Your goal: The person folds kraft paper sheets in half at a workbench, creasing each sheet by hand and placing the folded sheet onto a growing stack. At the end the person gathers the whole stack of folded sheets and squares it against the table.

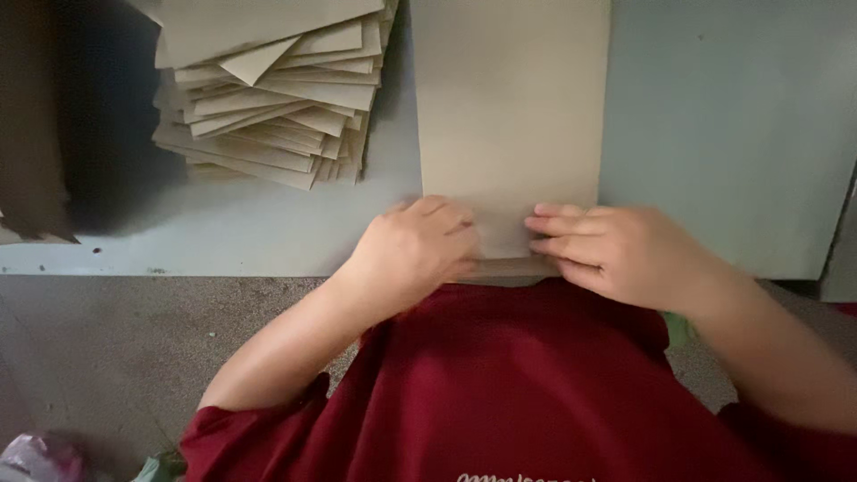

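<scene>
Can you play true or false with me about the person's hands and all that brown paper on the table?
1. Both hands, left hand and right hand, press on the near end of the tan paper sheet. True.
2. The stack of folded paper pieces lies right of the sheet. False: it lies to its left.
3. The person wears a blue shirt. False: the shirt is dark red.
4. The sheet lies on a pale grey-blue table. True.
5. The right hand holds scissors. False: it holds no tool.

Matt tan paper sheet [509, 107], smooth, far-left stack of folded matt paper pieces [272, 98], smooth pale painted tabletop [732, 116], rough grey concrete floor [134, 348], soft red cloth shirt [536, 393]
</scene>
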